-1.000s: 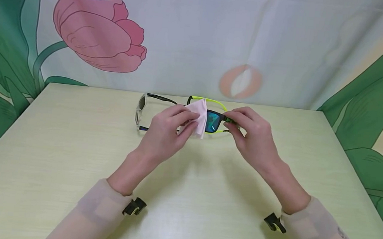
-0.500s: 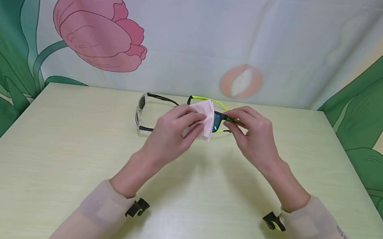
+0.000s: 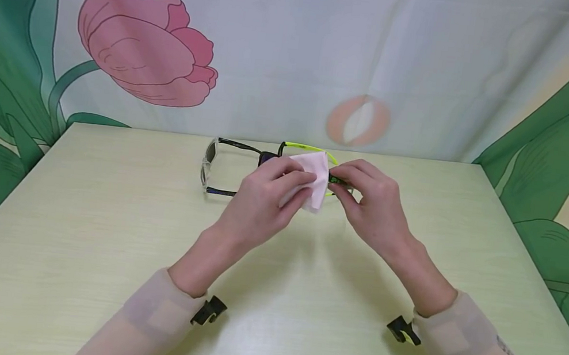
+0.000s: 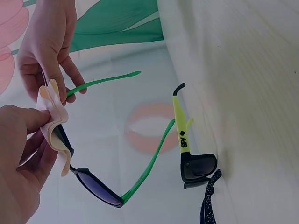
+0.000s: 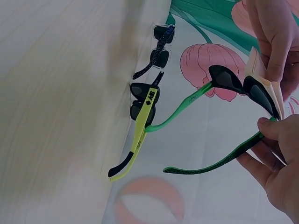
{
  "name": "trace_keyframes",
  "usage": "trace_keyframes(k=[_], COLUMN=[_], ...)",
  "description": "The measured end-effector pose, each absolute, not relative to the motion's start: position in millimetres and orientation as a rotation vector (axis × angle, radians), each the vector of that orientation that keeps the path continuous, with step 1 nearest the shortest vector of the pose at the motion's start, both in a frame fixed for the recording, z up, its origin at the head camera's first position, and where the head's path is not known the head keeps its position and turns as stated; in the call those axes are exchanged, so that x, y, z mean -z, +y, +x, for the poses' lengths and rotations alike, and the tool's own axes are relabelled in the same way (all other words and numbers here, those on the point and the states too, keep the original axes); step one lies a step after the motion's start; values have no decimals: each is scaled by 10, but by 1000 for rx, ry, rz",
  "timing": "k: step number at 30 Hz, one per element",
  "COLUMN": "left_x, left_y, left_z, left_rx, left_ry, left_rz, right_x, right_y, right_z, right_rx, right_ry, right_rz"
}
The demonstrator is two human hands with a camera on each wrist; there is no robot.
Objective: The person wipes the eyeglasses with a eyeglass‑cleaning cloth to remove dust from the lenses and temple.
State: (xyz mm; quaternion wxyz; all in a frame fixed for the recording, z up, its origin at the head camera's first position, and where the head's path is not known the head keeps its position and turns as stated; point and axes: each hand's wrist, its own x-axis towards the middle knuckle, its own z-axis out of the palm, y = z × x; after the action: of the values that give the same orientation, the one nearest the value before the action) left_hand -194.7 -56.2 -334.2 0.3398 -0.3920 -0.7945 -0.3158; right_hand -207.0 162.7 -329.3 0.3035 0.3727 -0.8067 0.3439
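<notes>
My left hand (image 3: pixel 263 201) pinches a pale pink cleaning cloth (image 3: pixel 320 175), folded around one lens of a pair of dark sunglasses with green temples (image 4: pixel 100 186). My right hand (image 3: pixel 377 204) grips these sunglasses by the hinge end of one temple. They are held up above the table, temples spread. In the right wrist view, the backs of both lenses (image 5: pixel 226 78) show, with the cloth behind the one nearer my right hand. From the head view, the cloth and left hand hide most of the frame.
Behind the held pair, black sunglasses with yellow temples (image 5: pixel 145 105) rest on the table. Clear-framed sunglasses with dark temples (image 3: pixel 208 161) lie to their left. The pale wooden table (image 3: pixel 101 239) ends at a printed curtain (image 3: pixel 276 55) at the back.
My left hand has slid the cloth rightward across the sunglasses, covering the right lens that showed earlier and baring part of the left one. My right hand stays almost still.
</notes>
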Motion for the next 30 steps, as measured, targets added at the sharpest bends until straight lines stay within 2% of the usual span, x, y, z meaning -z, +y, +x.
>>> trace_keyframes(k=[30], left_x=[3401], left_y=[-666], left_z=[-1965], left_rx=[951], left_ry=[-2238], left_rz=[-892], right_x=[3272], right_y=[1718], right_z=[-2023], right_rx=[-805], right_ry=[-2178], right_rz=[942])
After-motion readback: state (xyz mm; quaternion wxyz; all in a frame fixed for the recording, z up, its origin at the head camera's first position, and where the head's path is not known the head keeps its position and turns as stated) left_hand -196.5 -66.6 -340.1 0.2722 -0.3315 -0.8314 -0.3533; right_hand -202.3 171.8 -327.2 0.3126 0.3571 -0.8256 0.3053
